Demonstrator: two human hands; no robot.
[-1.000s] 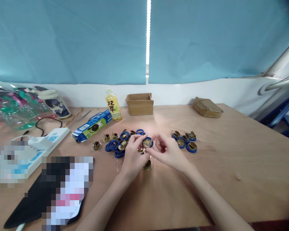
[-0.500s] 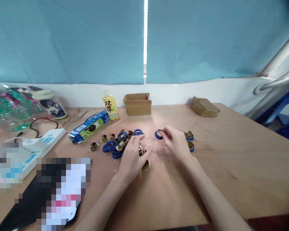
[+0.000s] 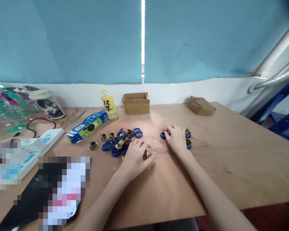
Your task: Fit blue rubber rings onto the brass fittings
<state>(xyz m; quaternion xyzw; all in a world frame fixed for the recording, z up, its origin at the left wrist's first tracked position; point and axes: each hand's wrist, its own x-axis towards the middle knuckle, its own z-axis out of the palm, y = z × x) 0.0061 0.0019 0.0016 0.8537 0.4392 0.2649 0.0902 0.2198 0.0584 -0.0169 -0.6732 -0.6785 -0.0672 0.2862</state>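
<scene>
My right hand (image 3: 177, 140) has its fingertips closed on a small round brass part with a blue ring (image 3: 162, 135), which sits at the table surface. Just right of that hand lie more blue-ringed brass parts (image 3: 188, 143). My left hand (image 3: 135, 157) is open, fingers spread low over the near edge of a pile. One brass part (image 3: 145, 154) shows partly between its thumb and fingers. The pile mixes brass fittings (image 3: 120, 144) with blue rings (image 3: 109, 145). Thin curved wire pieces (image 3: 162, 145) lie between my hands.
Behind the pile stand a yellow drink bottle (image 3: 109, 105) and a small cardboard box (image 3: 136, 106). A blue carton (image 3: 88, 125) lies left of them. Further left are a power strip (image 3: 47, 138), a cup (image 3: 48, 104) and a blurred-out phone (image 3: 65, 192). A brown paper package (image 3: 201, 106) sits back right.
My right hand has carried the blue-ringed part slightly right, beside the other ringed parts. My left hand has shifted a little lower over the near brass parts.
</scene>
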